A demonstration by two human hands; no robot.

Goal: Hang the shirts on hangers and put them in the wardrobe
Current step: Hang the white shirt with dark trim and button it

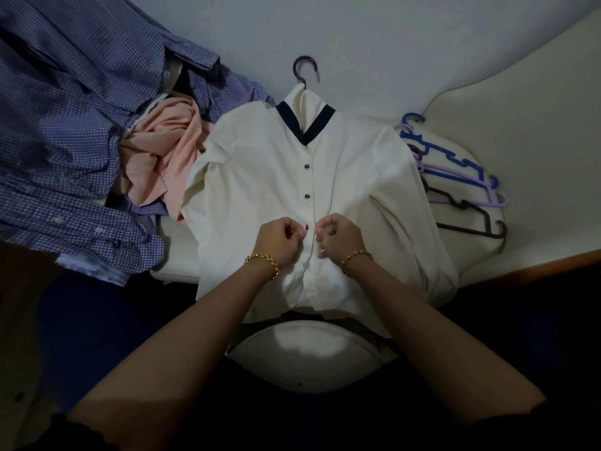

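A cream shirt [260, 177] with a dark navy collar lies flat, front up, on a white surface. A purple hanger is inside it; only the hook [305, 69] shows above the collar. Two dark buttons higher up are fastened. My left hand [280, 238] pinches the left edge of the placket at a third dark button. My right hand [340, 237] pinches the right edge of the placket just beside that button. Both wrists wear gold bracelets.
A heap of shirts lies at the left: blue checked ones [65, 141] and a peach one [162, 151]. Several spare hangers [455, 183] in blue, lilac and dark plastic are stacked at the right. A wooden edge [536, 265] runs at the lower right.
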